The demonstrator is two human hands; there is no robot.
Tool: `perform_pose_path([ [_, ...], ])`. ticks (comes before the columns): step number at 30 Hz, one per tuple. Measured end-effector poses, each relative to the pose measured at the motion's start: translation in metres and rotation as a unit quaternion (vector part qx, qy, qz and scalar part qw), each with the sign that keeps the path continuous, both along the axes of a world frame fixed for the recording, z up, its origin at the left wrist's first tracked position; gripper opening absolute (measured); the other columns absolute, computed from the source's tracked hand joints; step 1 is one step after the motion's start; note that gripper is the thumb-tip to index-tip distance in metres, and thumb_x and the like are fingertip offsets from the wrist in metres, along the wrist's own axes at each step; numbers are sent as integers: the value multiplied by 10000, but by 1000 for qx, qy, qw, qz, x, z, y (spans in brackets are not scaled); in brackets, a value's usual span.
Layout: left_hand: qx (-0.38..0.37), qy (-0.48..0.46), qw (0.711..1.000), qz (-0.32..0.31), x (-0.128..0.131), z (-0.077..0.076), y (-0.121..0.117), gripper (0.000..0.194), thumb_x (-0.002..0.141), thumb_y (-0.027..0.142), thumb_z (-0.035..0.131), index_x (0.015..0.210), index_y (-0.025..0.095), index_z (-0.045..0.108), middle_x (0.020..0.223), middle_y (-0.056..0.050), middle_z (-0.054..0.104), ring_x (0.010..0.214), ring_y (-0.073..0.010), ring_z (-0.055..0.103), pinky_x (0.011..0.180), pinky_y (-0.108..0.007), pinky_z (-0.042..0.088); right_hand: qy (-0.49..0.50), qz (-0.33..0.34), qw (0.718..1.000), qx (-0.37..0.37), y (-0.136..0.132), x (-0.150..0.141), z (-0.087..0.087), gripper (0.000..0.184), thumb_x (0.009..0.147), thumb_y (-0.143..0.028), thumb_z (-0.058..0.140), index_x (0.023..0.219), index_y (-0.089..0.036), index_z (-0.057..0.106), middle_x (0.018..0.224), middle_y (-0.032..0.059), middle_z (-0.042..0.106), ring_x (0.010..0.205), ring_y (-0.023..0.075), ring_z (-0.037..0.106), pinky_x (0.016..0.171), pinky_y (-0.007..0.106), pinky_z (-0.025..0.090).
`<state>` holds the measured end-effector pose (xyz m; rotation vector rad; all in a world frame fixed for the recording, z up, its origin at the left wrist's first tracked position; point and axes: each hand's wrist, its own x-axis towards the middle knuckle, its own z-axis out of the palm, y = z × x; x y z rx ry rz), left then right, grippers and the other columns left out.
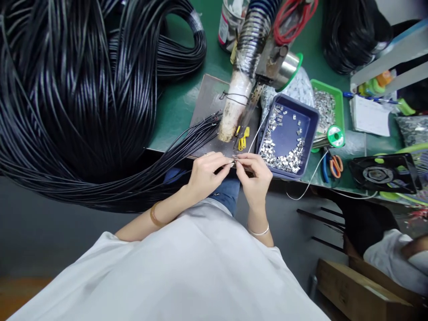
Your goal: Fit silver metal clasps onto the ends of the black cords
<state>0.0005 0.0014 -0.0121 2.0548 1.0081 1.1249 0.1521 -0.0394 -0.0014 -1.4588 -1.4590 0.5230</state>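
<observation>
My left hand and right hand pinch a tiny piece between their fingertips, indistinct, probably light, stiff and easily dropped, best gripped at its ends.

Head camera: worn on the person's head, looking forward and steeply down, in one wide view.
White shirt: nearest the lens, across the bottom.
Left hand and right hand: near mid-frame, farther off than the shirt.
Green bench: seen from above, running away toward the top.
Sides: black cables left, cardboard box lower right.
</observation>
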Motion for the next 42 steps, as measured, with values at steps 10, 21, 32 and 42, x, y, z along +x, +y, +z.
perform_pose_path([
  [10,-203,-108,971,-65,1,9,-12,123,932,211,523,847,152,590,654,14,612,513,-73,540,531,-188,430,154,25,986,-58,-2,-5,4,99,863,-243,614,785,-187,639,1035,45,662,912,129,719,793,260,610],
  [21,-532,-339,768,-113,-3,10,-10,228,816,337,708,798,147,584,567,29,580,395,-29,379,393,-156,245,155,24,987,25,-4,-11,0,57,845,-184,642,793,-194,663,1003,29,677,918,140,726,828,293,622],
  [32,-190,-119,885,-408,-8,79,-17,195,812,75,550,839,73,742,636,-51,645,544,-69,451,529,-211,339,27,-161,974,159,-3,29,20,116,936,-246,534,926,-184,632,1004,54,683,938,150,710,817,344,628],
  [42,-607,-327,716,-109,-4,-4,-15,284,723,368,741,830,139,612,510,58,493,382,-13,244,403,-184,104,-1,-191,969,155,5,26,25,36,820,-205,702,827,-177,680,920,38,693,862,135,699,714,271,600],
])
